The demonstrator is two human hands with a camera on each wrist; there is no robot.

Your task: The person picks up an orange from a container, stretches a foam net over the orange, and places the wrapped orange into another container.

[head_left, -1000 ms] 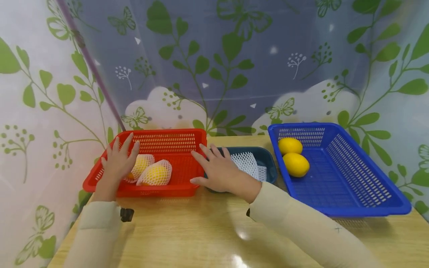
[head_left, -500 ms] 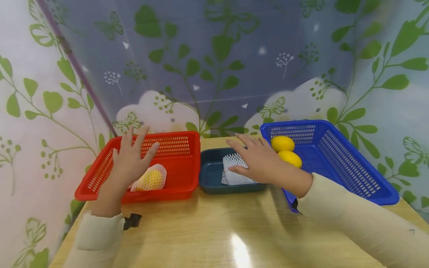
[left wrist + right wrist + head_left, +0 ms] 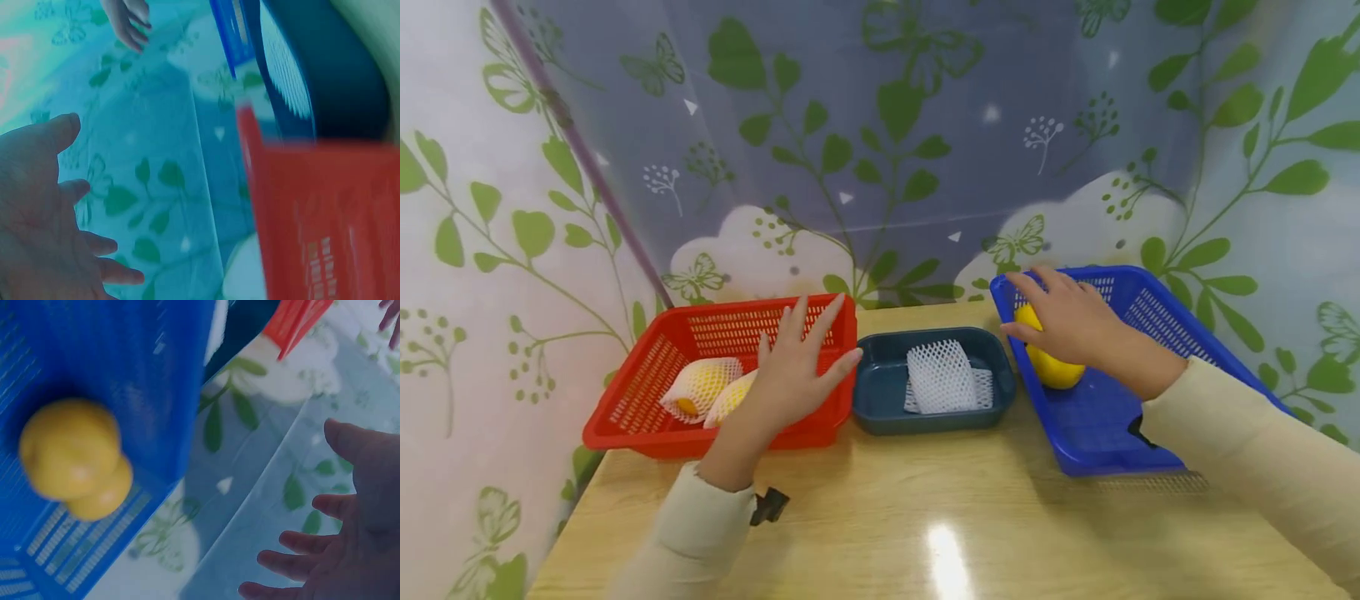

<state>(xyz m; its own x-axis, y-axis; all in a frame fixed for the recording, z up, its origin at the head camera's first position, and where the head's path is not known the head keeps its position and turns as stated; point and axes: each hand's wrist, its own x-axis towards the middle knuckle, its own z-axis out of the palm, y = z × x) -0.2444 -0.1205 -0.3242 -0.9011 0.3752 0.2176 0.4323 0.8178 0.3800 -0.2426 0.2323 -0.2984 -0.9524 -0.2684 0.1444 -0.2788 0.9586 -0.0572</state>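
Note:
My right hand [image 3: 1067, 317] hovers over the left side of the blue basket [image 3: 1101, 433], its fingers spread. Two yellow lemons lie there, the nearer lemon [image 3: 1056, 371] partly behind the hand in the head view. In the right wrist view the hand [image 3: 356, 531] is apart from the lemons [image 3: 72, 450], with nothing in its grasp. My left hand [image 3: 786, 383] is held above the red basket [image 3: 647, 437], fingers extended and holding nothing. Two yellow fruits in white foam nets [image 3: 703, 387] lie in that basket, one partly hidden by this hand.
Between the baskets stands a dark teal tray [image 3: 880, 387] with white foam net sleeves [image 3: 942, 379] in it. All sit on a wooden table [image 3: 865, 517]. A leaf-patterned curtain [image 3: 820, 167] hangs right behind.
My right hand has moved right, from over the teal tray to over the lemons in the blue basket. My left hand has shifted right across the red basket. Both hands stay unfilled.

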